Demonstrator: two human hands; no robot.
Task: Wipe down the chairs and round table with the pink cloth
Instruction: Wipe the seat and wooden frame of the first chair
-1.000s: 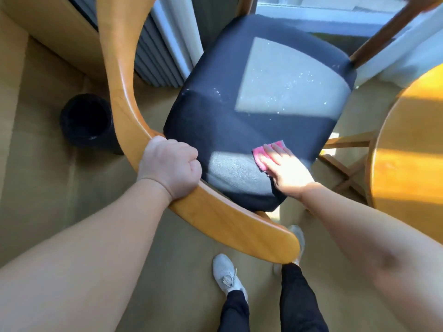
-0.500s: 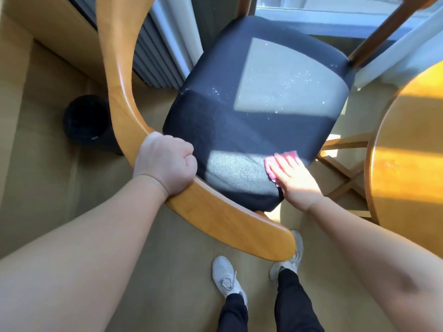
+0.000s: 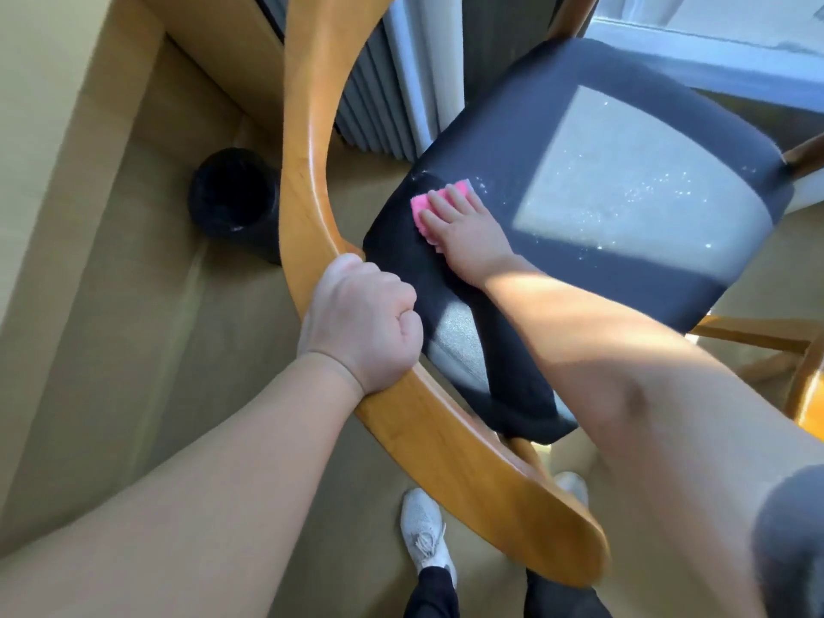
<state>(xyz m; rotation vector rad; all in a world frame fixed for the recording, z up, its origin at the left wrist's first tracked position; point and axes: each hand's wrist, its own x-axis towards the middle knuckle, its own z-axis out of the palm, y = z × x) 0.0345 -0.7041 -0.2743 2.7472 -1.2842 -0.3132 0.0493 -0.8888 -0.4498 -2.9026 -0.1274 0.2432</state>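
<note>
The step in hand is wiping the chair's dark seat cushion (image 3: pixel 660 301). The right hand (image 3: pixel 468 236) lies flat with straight fingers, pressing the pink cloth (image 3: pixel 421 206) onto the cushion; the cloth shows under and just beyond the fingertips, at the corner of the seat nearest the left hand (image 3: pixel 362 323). That left hand is curled tight round the curved wooden backrest (image 3: pixel 312 153), and seems to be steadying the chair. Pale specks (image 3: pixel 646 189) lie scattered on the sunlit patch of cushion, out past the little-finger side of the right hand and well apart from the cloth, so the seat looks only partly done. The next move probably calls for sweeping the cloth across toward those specks with even downward pressure while the left hand's grip stops the chair from shifting. The backrest and the round worktop (image 3: pixel 815 417), a sliver beyond the right forearm, would come after.
</note>
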